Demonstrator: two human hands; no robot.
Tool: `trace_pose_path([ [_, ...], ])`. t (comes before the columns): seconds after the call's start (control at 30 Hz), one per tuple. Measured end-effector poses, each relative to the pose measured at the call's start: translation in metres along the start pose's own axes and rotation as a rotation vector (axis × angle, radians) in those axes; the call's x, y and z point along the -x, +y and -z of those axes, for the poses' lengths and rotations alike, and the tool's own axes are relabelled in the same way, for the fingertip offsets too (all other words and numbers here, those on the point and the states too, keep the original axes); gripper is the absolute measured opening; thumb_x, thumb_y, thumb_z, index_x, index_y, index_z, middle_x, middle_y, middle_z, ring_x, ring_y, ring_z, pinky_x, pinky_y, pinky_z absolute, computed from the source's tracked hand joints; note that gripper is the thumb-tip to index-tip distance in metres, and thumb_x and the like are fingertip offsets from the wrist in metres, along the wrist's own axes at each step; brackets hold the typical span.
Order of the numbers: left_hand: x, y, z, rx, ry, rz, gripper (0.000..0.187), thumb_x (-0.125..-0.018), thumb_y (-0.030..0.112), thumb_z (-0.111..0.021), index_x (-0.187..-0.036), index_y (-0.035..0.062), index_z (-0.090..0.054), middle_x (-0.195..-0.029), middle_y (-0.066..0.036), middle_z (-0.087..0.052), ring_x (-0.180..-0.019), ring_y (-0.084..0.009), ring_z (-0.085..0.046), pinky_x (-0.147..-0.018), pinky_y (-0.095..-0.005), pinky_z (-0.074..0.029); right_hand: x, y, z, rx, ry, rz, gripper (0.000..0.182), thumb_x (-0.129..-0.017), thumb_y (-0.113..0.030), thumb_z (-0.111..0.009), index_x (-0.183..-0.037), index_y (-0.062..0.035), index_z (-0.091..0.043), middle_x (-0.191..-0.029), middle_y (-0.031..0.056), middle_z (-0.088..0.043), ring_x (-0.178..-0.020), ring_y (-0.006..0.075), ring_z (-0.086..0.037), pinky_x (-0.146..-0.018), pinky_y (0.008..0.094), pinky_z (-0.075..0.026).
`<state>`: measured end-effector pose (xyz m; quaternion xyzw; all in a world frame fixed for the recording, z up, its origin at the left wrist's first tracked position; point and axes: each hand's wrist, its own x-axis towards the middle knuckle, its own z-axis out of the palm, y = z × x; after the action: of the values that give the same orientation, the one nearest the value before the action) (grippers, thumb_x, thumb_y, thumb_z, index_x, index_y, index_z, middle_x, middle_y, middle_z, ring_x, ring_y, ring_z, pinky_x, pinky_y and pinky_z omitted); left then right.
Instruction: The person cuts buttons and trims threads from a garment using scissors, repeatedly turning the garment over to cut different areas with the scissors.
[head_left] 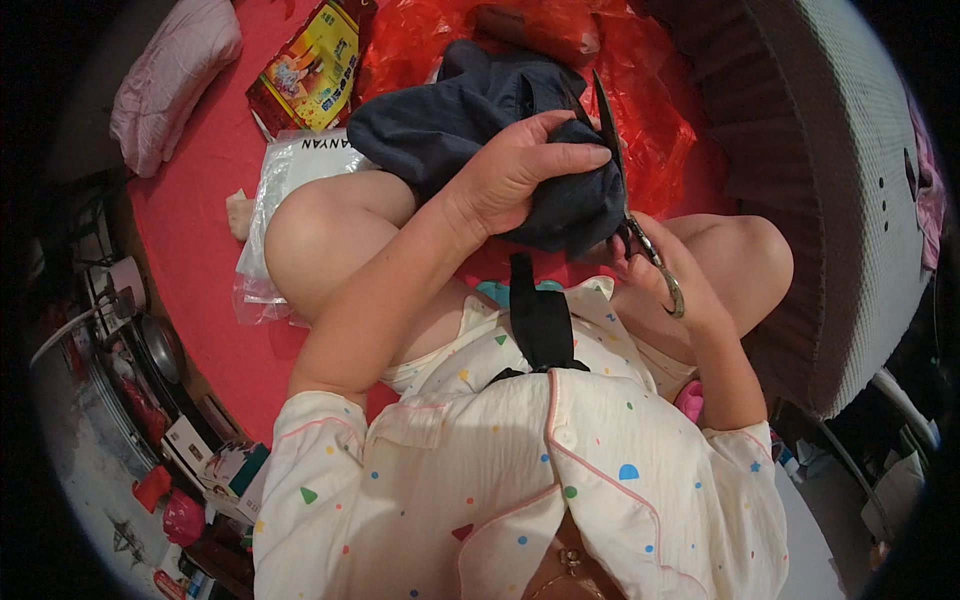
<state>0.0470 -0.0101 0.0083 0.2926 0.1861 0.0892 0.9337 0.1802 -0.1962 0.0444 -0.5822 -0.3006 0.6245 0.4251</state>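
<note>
You're in a home bedroom. A red bedsheet (200,250) fills the frame's middle, a pink quilted pillow (170,80) lies upper left, and household clutter sits lower left.

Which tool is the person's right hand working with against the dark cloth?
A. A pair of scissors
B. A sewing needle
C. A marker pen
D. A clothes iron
A. The right hand grips the metal handle loops of scissors, whose dark blades point up along the dark cloth bunched in the left hand.
</note>
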Motion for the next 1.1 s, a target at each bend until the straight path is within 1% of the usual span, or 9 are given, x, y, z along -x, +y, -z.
trace_pose_path([
  [0.23, 0.001, -0.001, 0.001, -0.011, 0.001, 0.042, 0.024, -0.086, 0.005, -0.065, -0.11, 0.0028, -0.063, -0.103, -0.008, -0.067, -0.093, -0.0155, -0.066, -0.088, -0.0293, -0.053, -0.001, 0.014, -0.001, 0.051, 0.04, 0.06, 0.044, -0.089, -0.043, -0.067, -0.096, -0.0031, -0.05, -0.085, -0.0021, -0.044, -0.081, 0.0085, -0.04, -0.072, 0.0218, -0.035],
  [0.37, 0.001, 0.001, -0.001, -0.025, -0.011, 0.029, 0.024, -0.086, 0.005, -0.066, -0.11, 0.0027, -0.063, -0.102, -0.008, -0.067, -0.092, -0.0154, -0.066, -0.089, -0.0293, -0.053, -0.001, 0.012, -0.003, 0.034, 0.058, 0.047, 0.043, -0.088, -0.042, -0.067, -0.095, -0.0031, -0.05, -0.084, -0.003, -0.044, -0.08, 0.0083, -0.04, -0.072, 0.0215, -0.035],
  [0.43, 0.001, 0.0, 0.0, -0.02, -0.016, 0.033, 0.024, -0.086, 0.005, -0.066, -0.109, 0.0027, -0.064, -0.102, -0.008, -0.067, -0.092, -0.0155, -0.066, -0.089, -0.0293, -0.054, 0.0, 0.015, 0.001, -0.011, 0.015, -0.014, 0.042, -0.088, -0.04, -0.068, -0.097, -0.0027, -0.051, -0.085, -0.003, -0.044, -0.081, 0.0085, -0.041, -0.074, 0.0212, -0.036],
  [0.53, 0.001, 0.001, 0.0, -0.039, -0.01, 0.042, 0.024, -0.086, 0.005, -0.066, -0.11, 0.0022, -0.064, -0.102, -0.008, -0.067, -0.092, -0.0156, -0.066, -0.089, -0.0292, -0.054, 0.002, 0.015, -0.002, 0.0, 0.034, -0.038, 0.041, -0.09, -0.038, -0.067, -0.102, -0.002, -0.052, -0.088, -0.0021, -0.046, -0.083, 0.0088, -0.042, -0.077, 0.0213, -0.037],
  [0.63, 0.002, -0.001, -0.002, -0.084, 0.007, 0.059, 0.025, -0.086, 0.005, -0.066, -0.111, 0.0014, -0.063, -0.104, -0.008, -0.067, -0.093, -0.0156, -0.066, -0.089, -0.0292, -0.054, 0.0, 0.014, -0.008, -0.062, 0.015, 0.01, 0.04, -0.091, -0.037, -0.064, -0.105, -0.0014, -0.051, -0.09, -0.0011, -0.048, -0.084, 0.0091, -0.042, -0.078, 0.0218, -0.038],
  [0.77, 0.002, -0.004, 0.0, -0.094, 0.0, 0.063, 0.027, -0.087, 0.005, -0.066, -0.113, 0.0004, -0.061, -0.105, -0.008, -0.066, -0.094, -0.0154, -0.066, -0.089, -0.0292, -0.053, 0.0, 0.013, -0.005, -0.019, 0.003, 0.018, 0.04, -0.093, -0.036, -0.062, -0.107, -0.0005, -0.051, -0.091, -0.0004, -0.048, -0.084, 0.0097, -0.043, -0.079, 0.0219, -0.038],
  [0.87, 0.001, -0.005, 0.001, -0.088, -0.012, 0.058, 0.029, -0.086, 0.005, -0.067, -0.114, 0.0009, -0.061, -0.105, -0.008, -0.066, -0.094, -0.0156, -0.066, -0.09, -0.0291, -0.053, 0.0, 0.018, -0.004, -0.025, 0.02, 0.027, 0.037, -0.093, -0.036, -0.06, -0.103, -0.0017, -0.051, -0.088, -0.0011, -0.047, -0.082, 0.0096, -0.041, -0.076, 0.0219, -0.037],
  [1.03, 0.003, -0.002, 0.0, -0.103, 0.013, 0.04, 0.03, -0.085, 0.005, -0.068, -0.113, 0.0018, -0.061, -0.105, -0.008, -0.066, -0.094, -0.0153, -0.065, -0.09, -0.0284, -0.053, 0.0, 0.02, -0.002, 0.006, 0.034, -0.02, 0.035, -0.091, -0.039, -0.062, -0.091, -0.0057, -0.05, -0.079, -0.0049, -0.041, -0.074, 0.0073, -0.037, -0.065, 0.022, -0.033],
  [1.1, 0.002, -0.002, 0.0, -0.097, 0.01, 0.037, 0.03, -0.084, 0.005, -0.068, -0.113, 0.0021, -0.061, -0.104, -0.008, -0.066, -0.094, -0.0151, -0.065, -0.09, -0.0281, -0.052, -0.001, 0.021, -0.002, -0.009, 0.035, -0.019, 0.034, -0.09, -0.038, -0.063, -0.091, -0.0059, -0.051, -0.077, -0.0053, -0.042, -0.072, 0.0068, -0.038, -0.064, 0.022, -0.033],
])
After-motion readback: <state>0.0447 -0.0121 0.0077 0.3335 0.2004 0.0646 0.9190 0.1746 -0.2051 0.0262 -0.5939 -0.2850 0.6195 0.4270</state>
